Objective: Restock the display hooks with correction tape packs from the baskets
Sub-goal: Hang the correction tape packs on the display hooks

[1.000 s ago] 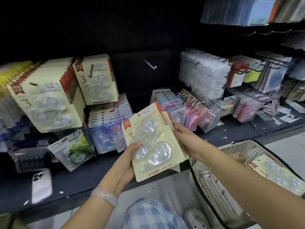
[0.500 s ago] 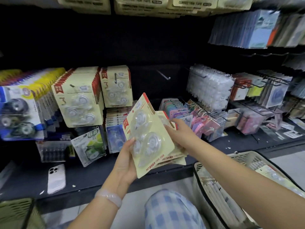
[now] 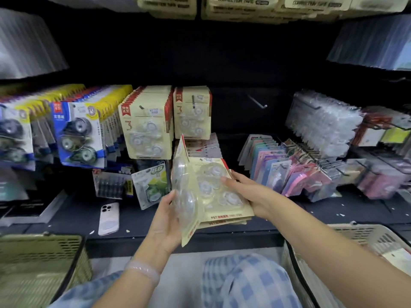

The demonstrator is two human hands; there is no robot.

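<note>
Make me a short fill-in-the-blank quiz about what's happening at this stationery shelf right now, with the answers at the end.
1. The left hand peels one cream pack away from the stack in the ____ hand.
2. The white phone lies face ____ on the dark shelf.
3. Each cream pack hanging on the hooks shows a large number ____.
4. The bare hook is to the ____ of the hanging cream packs.

Answers: right; down; 3; right
</note>
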